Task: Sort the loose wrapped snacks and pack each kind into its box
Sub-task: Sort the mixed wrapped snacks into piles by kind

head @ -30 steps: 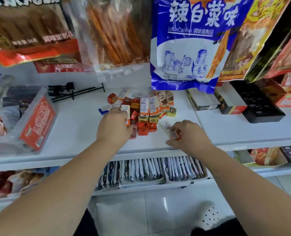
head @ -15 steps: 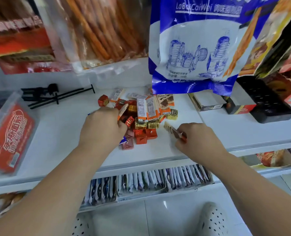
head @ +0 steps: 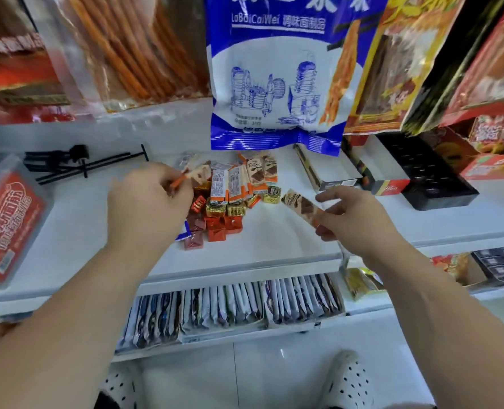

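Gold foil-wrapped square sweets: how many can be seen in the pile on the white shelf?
3 gold foil-wrapped square sweets: two side by side, one alone up and to their right. The left hand may hide more.

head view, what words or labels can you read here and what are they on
"LaBaiCaiWei" and "调味面制品": blue and white hanging bag.
Brand on the white and orange wrapped bars: blurred.
Characters on the red label of the clear plastic box: blurred.
Logo on the red and black carton: too small.
Print on the tan wrapped bar in the right hand: blurred.
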